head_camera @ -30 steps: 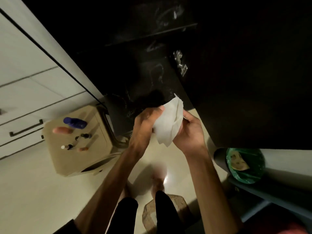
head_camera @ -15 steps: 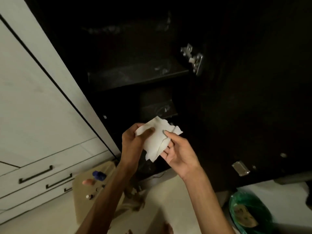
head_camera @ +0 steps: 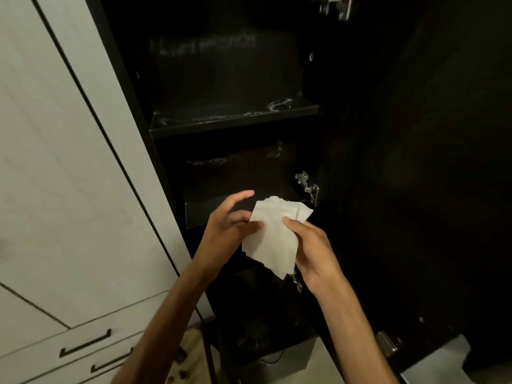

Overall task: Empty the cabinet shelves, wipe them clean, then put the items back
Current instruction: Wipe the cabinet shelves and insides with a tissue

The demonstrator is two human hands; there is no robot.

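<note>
Two hands share one white wipe [head_camera: 273, 234] in front of the open dark cabinet [head_camera: 235, 167].

Thin, limp and feather-light by the look of it, the wipe should bunch easily; best wadded into the palm, not held by a corner. Right hand [head_camera: 313, 253] pinches its right edge with thumb on top; left hand [head_camera: 227, 228] touches the left edge, fingers loosely spread. Upper shelf [head_camera: 232, 117] seems bare but smeared pale; lower compartments are too dark to judge.
</note>
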